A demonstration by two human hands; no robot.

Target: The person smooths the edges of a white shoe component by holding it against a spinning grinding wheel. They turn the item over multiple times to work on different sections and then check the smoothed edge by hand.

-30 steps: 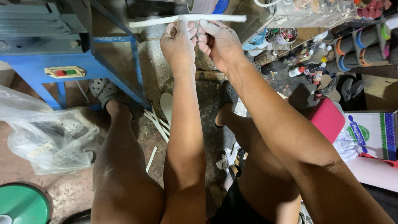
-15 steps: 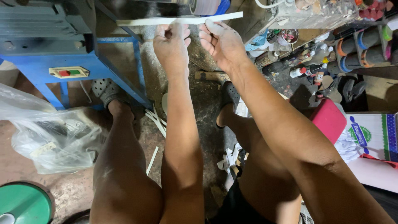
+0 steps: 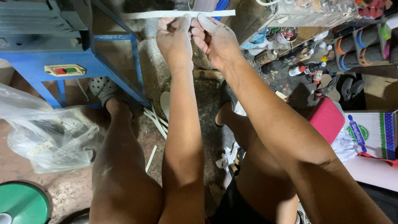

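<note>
Both my arms reach forward over my knees. My left hand and my right hand sit side by side, fingertips pinched on the middle of a long thin white strip held level near the top of the head view. The strip sticks out to the left and right of my hands. My thumbs and forefingers press on it close together. Below the hands, several more white strips lie on the dirty floor between my feet.
A blue metal machine stand with a red and green switch stands at the left. A clear plastic bag and a green lid lie lower left. Bottles, tape rolls, a pink stool and a printed box crowd the right.
My hands and the strip have drifted slightly left and stayed near the top edge; the grip on the strip has not changed.
</note>
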